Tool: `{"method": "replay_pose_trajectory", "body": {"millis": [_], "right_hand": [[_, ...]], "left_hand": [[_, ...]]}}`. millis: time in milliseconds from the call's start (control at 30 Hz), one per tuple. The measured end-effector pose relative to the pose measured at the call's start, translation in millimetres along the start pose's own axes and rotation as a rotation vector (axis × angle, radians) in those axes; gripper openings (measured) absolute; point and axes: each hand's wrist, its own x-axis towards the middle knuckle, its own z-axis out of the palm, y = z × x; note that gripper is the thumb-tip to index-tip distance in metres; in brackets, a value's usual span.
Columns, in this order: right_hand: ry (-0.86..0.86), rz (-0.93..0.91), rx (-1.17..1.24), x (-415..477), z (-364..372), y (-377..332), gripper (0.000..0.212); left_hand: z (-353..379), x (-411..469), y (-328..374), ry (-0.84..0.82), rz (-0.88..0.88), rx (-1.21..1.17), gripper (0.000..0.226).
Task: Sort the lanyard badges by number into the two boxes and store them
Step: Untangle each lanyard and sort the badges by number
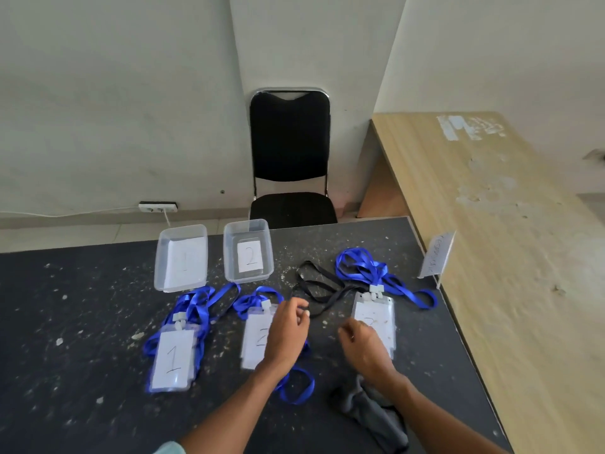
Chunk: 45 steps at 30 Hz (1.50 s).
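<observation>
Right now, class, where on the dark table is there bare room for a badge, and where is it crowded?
Bare: the stretch of table left of the box marked 1 and the badge marked 1, and the near edge below that badge. Crowded: the middle and right, where more badges, blue straps, a black strap and a grey cloth lie.

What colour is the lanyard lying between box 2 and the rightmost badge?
Black; the lanyard shows best in the head view.

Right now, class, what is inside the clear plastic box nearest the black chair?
A white paper slip marked 2 lies flat in the clear plastic box. No lanyard shows; anything under the slip is covered.
</observation>
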Motion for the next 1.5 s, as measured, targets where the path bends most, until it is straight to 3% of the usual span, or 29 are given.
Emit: {"method": "replay_pose_trajectory", "body": {"millis": [133,200,333,533,733,933,1133,1267,1433,1500], "right_hand": [[-0.368,-0.339,-0.433,-31.0,-19.1,35.2,0.064],[-0.447,-0.408,-0.563,-44.0,-17.7,52.2,0.075],[-0.283,-0.388,-0.385,-60.1,-13.8,73.4,0.051],[0.009,-0.011,-0.051,-49.3,-32.3,103.1,0.025],[-0.054,-0.008,-0.115,-41.0,-36.5,103.0,0.03],[-0.101,-0.057,-0.155,-42.0,-44.3,103.1,0.028],[0.13,0.034,0.007,-41.6,-58.8,93.0,0.02],[0.076,-0.032,-0.11,-25.5,-50.4,76.4,0.041],[0.024,-0.15,-0.299,-15.2,-15.7,54.5,0.037],[-0.001,-0.277,-0.395,-22.7,-6.8,52.3,0.036]], "left_hand": [[43.8,5.6,24.0,-0.17,-0.031,-0.034,0.017],[62.3,9.1,33.1,-0.221,-0.056,-0.023,0.02],[85.1,23.9,44.8,-0.218,-0.083,-0.008,0.027],[101.4,50.6,57.1,-0.198,-0.114,0.066,0.027],[106.6,54.7,56.4,-0.219,-0.144,0.046,0.011],[96.3,45.7,42.8,-0.283,-0.253,-0.052,0.011],[72.8,22.0,18.2,-0.318,-0.41,-0.196,0.004],[64.3,7.0,10.1,-0.369,-0.367,-0.227,0.014],[64.7,7.1,9.7,-0.37,-0.327,-0.21,0.011],[65.3,6.9,9.3,-0.346,-0.308,-0.167,0.008]]}}
